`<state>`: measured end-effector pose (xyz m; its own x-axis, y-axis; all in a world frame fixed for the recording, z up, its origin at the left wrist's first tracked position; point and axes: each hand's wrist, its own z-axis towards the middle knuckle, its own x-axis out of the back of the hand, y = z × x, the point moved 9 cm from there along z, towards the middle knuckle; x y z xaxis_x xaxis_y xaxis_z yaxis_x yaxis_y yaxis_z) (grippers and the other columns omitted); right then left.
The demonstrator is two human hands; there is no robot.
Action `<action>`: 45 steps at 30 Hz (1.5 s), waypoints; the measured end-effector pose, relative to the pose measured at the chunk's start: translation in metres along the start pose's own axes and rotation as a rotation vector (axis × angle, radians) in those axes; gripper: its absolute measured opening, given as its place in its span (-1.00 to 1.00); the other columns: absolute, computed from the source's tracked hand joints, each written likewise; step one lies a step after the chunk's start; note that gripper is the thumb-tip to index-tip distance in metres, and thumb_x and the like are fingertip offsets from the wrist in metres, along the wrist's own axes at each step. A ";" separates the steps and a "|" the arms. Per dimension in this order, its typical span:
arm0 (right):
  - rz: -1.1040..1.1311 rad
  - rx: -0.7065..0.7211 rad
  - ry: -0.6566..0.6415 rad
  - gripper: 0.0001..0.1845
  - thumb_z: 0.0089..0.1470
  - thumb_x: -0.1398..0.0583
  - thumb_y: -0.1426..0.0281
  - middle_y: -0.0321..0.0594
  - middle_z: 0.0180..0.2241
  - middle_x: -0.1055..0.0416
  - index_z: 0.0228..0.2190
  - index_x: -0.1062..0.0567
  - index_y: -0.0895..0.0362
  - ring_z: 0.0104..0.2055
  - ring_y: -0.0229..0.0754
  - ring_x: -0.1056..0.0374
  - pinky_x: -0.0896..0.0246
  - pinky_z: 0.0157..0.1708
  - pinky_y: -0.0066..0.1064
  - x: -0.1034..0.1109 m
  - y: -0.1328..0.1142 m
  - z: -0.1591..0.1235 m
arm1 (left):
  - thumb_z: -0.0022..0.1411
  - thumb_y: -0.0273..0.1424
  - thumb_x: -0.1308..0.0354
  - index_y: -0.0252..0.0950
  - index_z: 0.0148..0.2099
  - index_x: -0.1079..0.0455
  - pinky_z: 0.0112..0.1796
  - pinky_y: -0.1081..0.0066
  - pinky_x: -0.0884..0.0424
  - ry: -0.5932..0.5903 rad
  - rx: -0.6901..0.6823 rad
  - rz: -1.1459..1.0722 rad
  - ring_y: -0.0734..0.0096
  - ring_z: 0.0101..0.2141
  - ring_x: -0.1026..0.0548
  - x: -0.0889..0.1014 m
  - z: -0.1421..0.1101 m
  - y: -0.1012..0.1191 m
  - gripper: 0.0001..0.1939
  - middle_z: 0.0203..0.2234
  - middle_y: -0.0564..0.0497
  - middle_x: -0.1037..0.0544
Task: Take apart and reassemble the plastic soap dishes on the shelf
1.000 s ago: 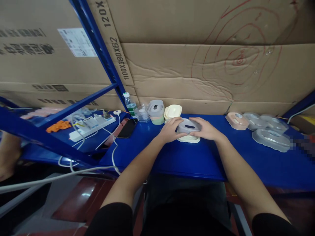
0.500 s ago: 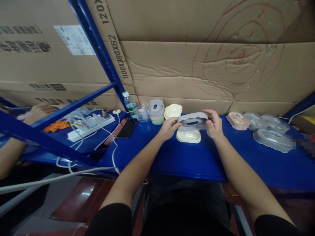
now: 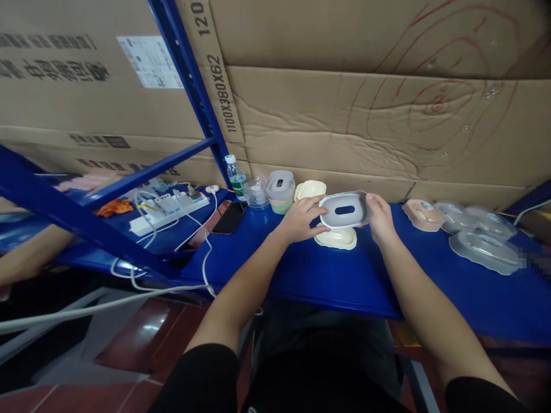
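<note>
Got a roomy blue worktop point(image 3: 336, 281) here, so use it: leave the bare strip along the front edge for elbow room, and steer well away from the clear lids point(image 3: 484, 252) toward the right end and the gray-topped stack point(image 3: 279, 195) by the back edge, left of the hands.

Next size down, the gray tub point(image 3: 344, 201): held up off the worktop, looking nearer the back edge than the front, tilted with what seems to be the hollow side toward the camera. Gripped at both ends, by the left hand point(image 3: 301, 219) and the right hand point(image 3: 379, 219). Pretty decent hold imo. Would go light on the squeeze, given probably bendy walls, and match both wrists for any tilt. Mind the cream tray point(image 3: 338, 238) below, on the front-edge side; easy to clip its rim with a left fingertip. Tiniest bit: leave the slot point(image 3: 344, 210) in the tub uncovered.

Hard-to-see stuff, big to small again. Can't see the worktop's right end, cut off by the frame. Can't read much from another person's arm point(image 3: 38, 252) at far left, all smeared. Can't make out the tub's far side, or any fingertips tucked behind it. Can't tell touching from apart between tub and cream tray either.
</note>
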<state>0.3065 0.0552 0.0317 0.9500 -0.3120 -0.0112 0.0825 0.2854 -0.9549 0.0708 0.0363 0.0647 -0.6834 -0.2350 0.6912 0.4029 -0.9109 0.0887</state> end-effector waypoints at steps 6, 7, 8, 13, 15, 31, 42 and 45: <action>-0.394 0.228 -0.235 -0.25 0.21 -0.19 -0.10 -0.05 0.08 -0.51 0.31 -0.30 -0.04 -0.34 -0.12 -0.53 -0.52 -0.32 -0.17 -0.014 -0.014 -0.006 | 0.27 -0.04 -0.33 -0.20 -0.01 -0.52 0.20 -0.04 -0.29 0.257 0.501 0.246 -0.07 0.22 -0.39 0.054 -0.024 -0.074 -0.60 0.22 -0.21 -0.43; -0.548 0.279 -0.296 -0.28 0.20 -0.23 -0.04 -0.02 0.09 -0.51 0.28 -0.35 0.00 -0.28 -0.07 -0.53 -0.51 -0.21 -0.11 -0.017 -0.011 -0.008 | 0.27 -0.07 -0.33 -0.20 0.02 -0.51 0.22 -0.03 -0.28 0.324 0.608 0.280 -0.08 0.23 -0.37 0.065 -0.033 -0.087 -0.60 0.22 -0.22 -0.41; -0.681 0.310 -0.358 -0.33 0.21 -0.24 0.01 0.00 0.07 -0.52 0.25 -0.41 0.04 -0.22 -0.03 -0.53 -0.49 -0.12 -0.05 -0.020 -0.005 -0.009 | 0.26 -0.09 -0.33 -0.20 0.04 -0.50 0.22 -0.02 -0.27 0.386 0.702 0.311 -0.09 0.24 -0.36 0.074 -0.043 -0.097 -0.60 0.22 -0.23 -0.40; -0.998 0.297 -0.583 -0.60 0.23 -0.23 0.20 0.05 0.01 -0.57 0.02 -0.60 0.11 -0.05 0.08 -0.52 -0.41 0.00 -0.05 -0.028 0.034 -0.011 | 0.21 -0.08 -0.37 -0.20 0.12 -0.47 0.20 0.01 -0.31 0.484 0.909 0.407 -0.08 0.19 -0.41 0.085 -0.067 -0.117 -0.48 0.13 -0.24 -0.45; -1.059 0.263 -0.635 -0.70 0.19 -0.24 0.25 -0.03 -0.10 -0.60 -0.11 -0.64 0.09 -0.09 0.05 -0.52 -0.39 -0.05 -0.14 -0.028 0.044 -0.010 | 0.20 -0.03 -0.35 -0.20 0.23 -0.41 0.19 -0.02 -0.30 0.475 0.931 0.421 -0.13 0.18 -0.41 0.081 -0.068 -0.118 -0.36 0.13 -0.27 -0.45; -0.867 0.254 -0.535 -0.82 0.15 -0.23 0.25 -0.18 -0.27 -0.61 -0.34 -0.60 0.06 -0.26 -0.06 -0.50 -0.34 -0.22 -0.24 -0.023 0.025 -0.005 | 0.21 -0.04 -0.29 -0.36 0.50 -0.02 0.27 -0.14 -0.20 0.410 0.919 0.368 -0.29 0.31 -0.26 0.057 -0.062 -0.125 -0.02 0.31 -0.43 -0.28; -0.229 -0.073 -0.171 -0.66 0.03 -0.32 0.13 -0.21 -0.42 -0.56 -0.26 -0.55 0.12 -0.51 -0.16 -0.44 -0.48 -0.47 -0.24 -0.017 0.031 0.016 | 0.22 -0.08 -0.28 -0.37 0.48 -0.04 0.27 -0.17 -0.22 0.441 0.917 0.327 -0.29 0.32 -0.26 0.056 -0.065 -0.122 -0.06 0.32 -0.44 -0.28; -0.327 -0.108 -0.025 -0.79 0.14 -0.21 0.20 -0.29 -0.57 -0.42 -0.32 -0.48 0.09 -0.62 -0.22 -0.35 -0.52 -0.52 -0.25 -0.029 0.029 0.029 | 0.22 -0.09 -0.28 -0.40 0.48 -0.04 0.28 -0.17 -0.20 0.426 0.922 0.323 -0.30 0.33 -0.25 0.055 -0.065 -0.122 -0.07 0.33 -0.46 -0.26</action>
<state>0.2903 0.0992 0.0127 0.8857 -0.3486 0.3065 0.3528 0.0764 -0.9326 -0.0553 0.1130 0.0455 -0.5467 -0.6811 0.4871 0.7863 -0.2176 0.5782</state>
